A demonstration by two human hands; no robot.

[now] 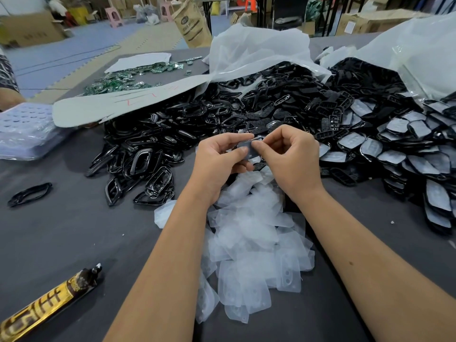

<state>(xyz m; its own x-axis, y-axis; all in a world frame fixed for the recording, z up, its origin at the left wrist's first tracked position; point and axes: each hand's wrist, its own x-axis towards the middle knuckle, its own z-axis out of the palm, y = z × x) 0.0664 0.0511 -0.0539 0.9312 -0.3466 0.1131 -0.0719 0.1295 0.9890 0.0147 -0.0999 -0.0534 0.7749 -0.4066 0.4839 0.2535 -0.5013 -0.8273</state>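
Note:
My left hand (219, 159) and my right hand (292, 159) meet above the table and together pinch one small black shell piece (249, 149) with a pale film on its face. Thumb and fingers of both hands are curled onto it. Below my wrists lies a heap of peeled clear film pieces (254, 245). A pile of black plastic frames (158, 144) spreads to the left of my hands. To the right lies a pile of black shells with pale film (407, 149).
A dark grey table (74, 230) carries everything. A gold and brown tube (47, 302) lies front left, a single black frame (29, 193) at the left. Green circuit boards (123, 80) sit far back left, white plastic bags (259, 50) behind the piles, a pale tray (24, 129) at the left edge.

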